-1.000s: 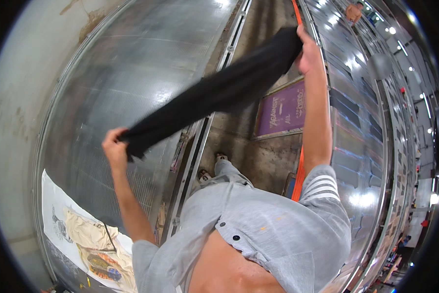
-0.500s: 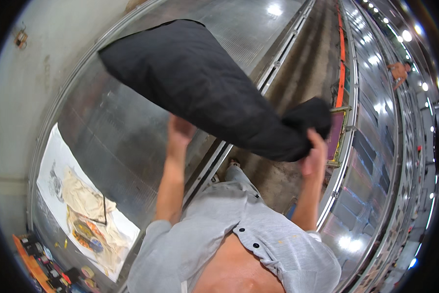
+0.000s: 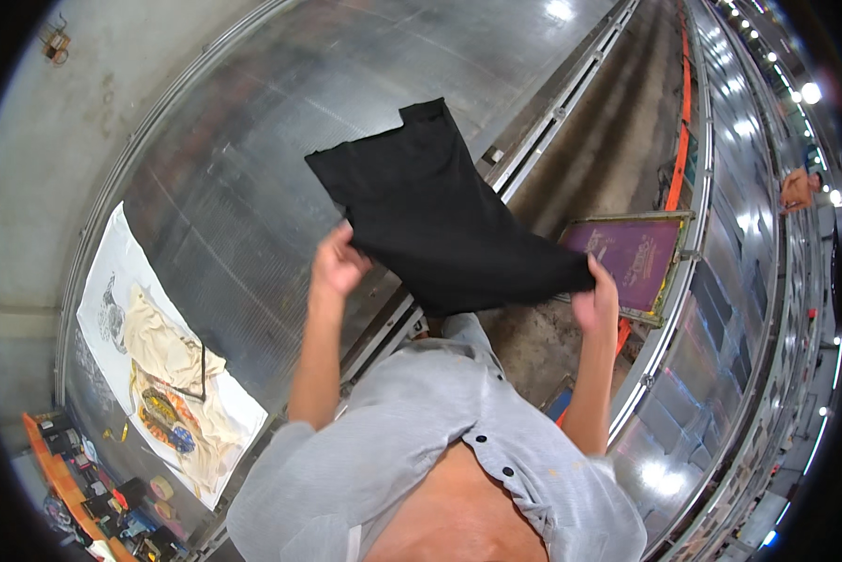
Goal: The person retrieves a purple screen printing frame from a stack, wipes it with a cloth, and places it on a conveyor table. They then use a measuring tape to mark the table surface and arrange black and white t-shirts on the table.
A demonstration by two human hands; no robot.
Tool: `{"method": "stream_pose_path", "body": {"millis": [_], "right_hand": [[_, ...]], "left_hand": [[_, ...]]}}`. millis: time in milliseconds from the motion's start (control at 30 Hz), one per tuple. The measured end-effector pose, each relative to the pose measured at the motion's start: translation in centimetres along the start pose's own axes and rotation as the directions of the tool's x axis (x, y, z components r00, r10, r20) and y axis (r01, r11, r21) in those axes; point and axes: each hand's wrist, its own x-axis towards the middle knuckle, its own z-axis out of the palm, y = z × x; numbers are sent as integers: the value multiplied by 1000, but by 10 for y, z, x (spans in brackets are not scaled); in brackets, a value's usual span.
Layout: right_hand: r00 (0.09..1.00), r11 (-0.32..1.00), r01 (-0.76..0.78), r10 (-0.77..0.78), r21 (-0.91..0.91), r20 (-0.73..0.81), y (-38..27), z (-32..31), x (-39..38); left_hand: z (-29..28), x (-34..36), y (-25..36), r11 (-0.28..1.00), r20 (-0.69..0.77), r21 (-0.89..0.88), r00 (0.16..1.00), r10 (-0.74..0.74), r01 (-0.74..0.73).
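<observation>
A limp black fabric piece (image 3: 430,211) is spread between the hands, above the edge of a long grey metallic table (image 3: 215,215). Its right end is pinched by the right hand (image 3: 596,295); its left edge is met by the half-curled left hand (image 3: 339,264), but whether it is gripped cannot be told. A purple framed rectangular panel (image 3: 632,258) is partly covered at its left. On a white sheet (image 3: 112,255), crumpled cream cloth (image 3: 163,339) is laid. The feet are mostly hidden.
</observation>
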Motion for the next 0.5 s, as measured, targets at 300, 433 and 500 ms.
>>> {"method": "stream_pose_path", "body": {"millis": [300, 433, 500], "right_hand": [[749, 940, 340, -290, 30, 596, -123, 237, 78], [698, 908, 409, -376, 92, 609, -158, 245, 60], [764, 908, 417, -374, 40, 526, -159, 233, 80]], "left_hand": [[204, 21, 224, 760, 576, 78, 651, 494, -645], [235, -58, 210, 488, 494, 275, 557, 668, -829], [226, -94, 156, 435, 325, 438, 590, 739, -787]]}}
